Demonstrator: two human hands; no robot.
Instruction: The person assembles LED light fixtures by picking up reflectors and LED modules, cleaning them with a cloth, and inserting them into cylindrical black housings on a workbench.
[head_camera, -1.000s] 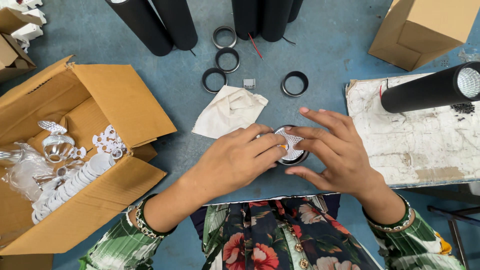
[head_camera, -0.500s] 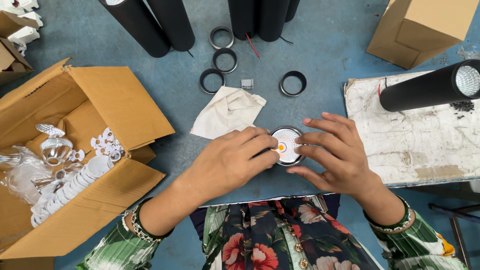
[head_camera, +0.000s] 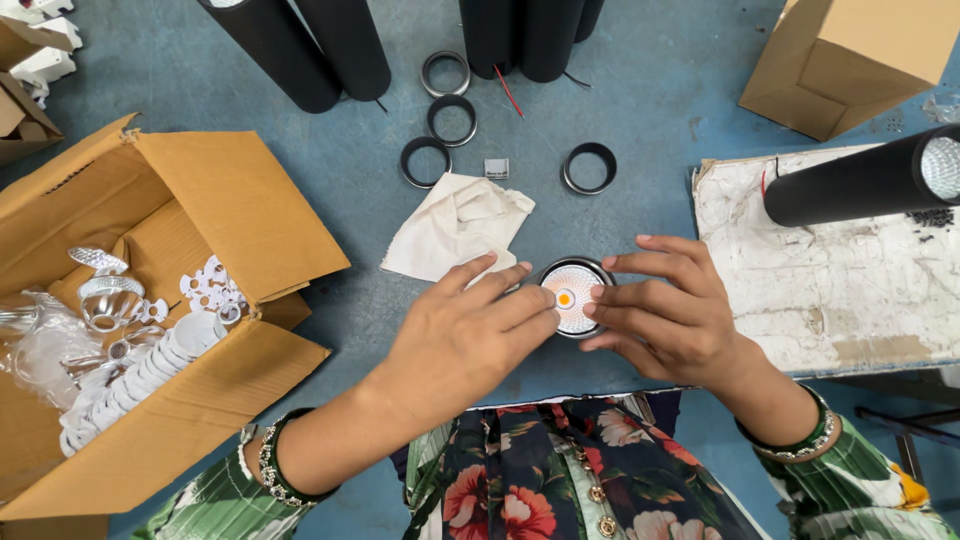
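A round lamp head (head_camera: 572, 291) with a ribbed silvery reflector and a small orange centre stands on the blue table near its front edge. My left hand (head_camera: 462, 332) grips its left rim with the fingertips. My right hand (head_camera: 664, 310) holds its right rim, fingers laid over the edge. Just behind the lamp lies a crumpled white cloth (head_camera: 461, 225).
Several black rings (head_camera: 589, 167) and black tubes (head_camera: 342, 45) sit at the back. An open cardboard box (head_camera: 185, 300) at left holds silvery reflectors and white parts. A black tube lamp (head_camera: 860, 180) lies on a white board (head_camera: 830, 290) at right; a closed box (head_camera: 850, 60) stands behind.
My fingers have drawn back from the top of the lamp head to its rim, uncovering the reflector and its orange centre. The lamp stays in the same spot.
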